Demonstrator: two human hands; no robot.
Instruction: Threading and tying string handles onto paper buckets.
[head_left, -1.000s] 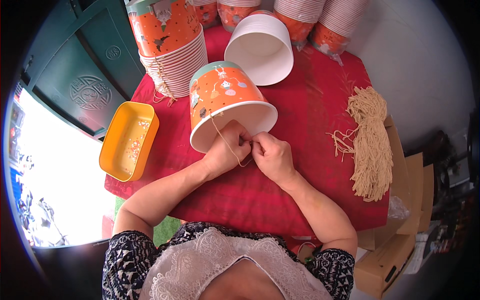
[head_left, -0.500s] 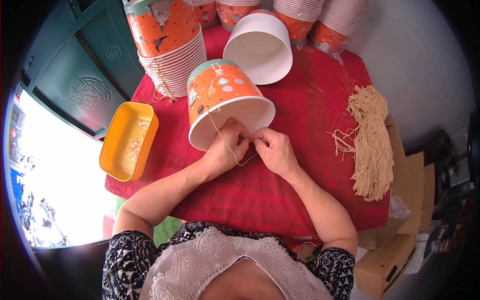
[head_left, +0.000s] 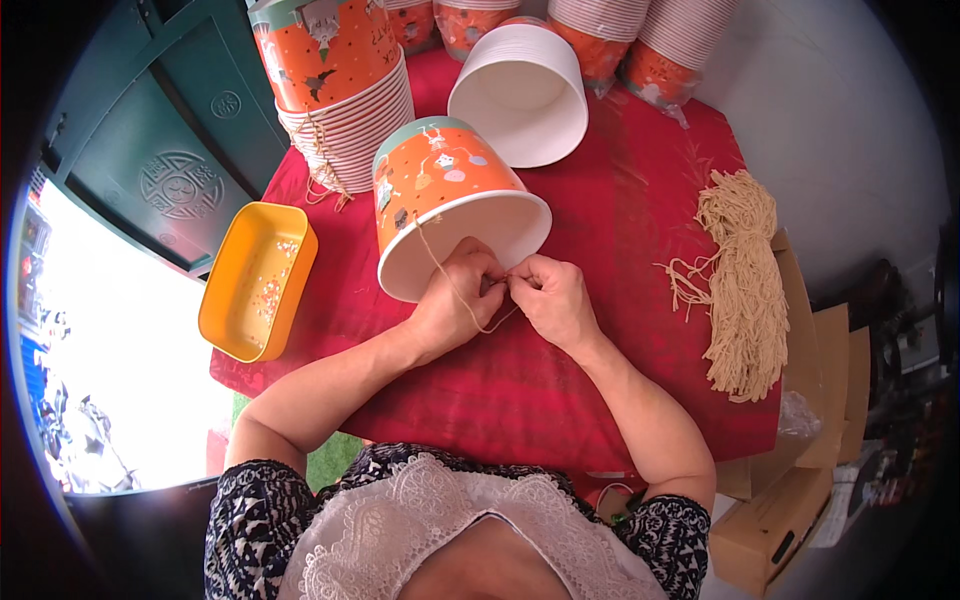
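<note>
patterned sleeves [head_left: 260, 525] nearest, bare forearms reaching over red tablecloth [head_left: 620, 405]. left hand [head_left: 452, 298] sits in front of the bucket mouth, overlapping its lower rim; thumb and forefinger pinched nearly closed. right hand [head_left: 556, 305] just beside it, thumb and forefinger also pinched, other fingers curled in. fingertips of both hands meet, gripping a bit of beige cord [head_left: 440, 268] between them; exact hold too small to tell. cord runs from the bucket's side by the rim, passes over the left hand, sags in a curve, rises to the right fingers.

orange paper bucket [head_left: 450, 172] lies tilted mid-table, white mouth toward the person, green band at the base end. cannot tell if left fingertips reach inside or press the rim.

yellow tub [head_left: 231, 300] at table left, small pale and reddish bits [head_left: 267, 298] scattered on its bottom. cord bundle [head_left: 745, 300] at table right, tied near the top, loose strands at its left.

farther: upside-down bucket stack [head_left: 335, 70] at left, cord loops hanging by its rims; nested buckets [head_left: 530, 100] tipped over, white inside showing. plastic-wrapped bucket stacks [head_left: 662, 60] at the back.
</note>
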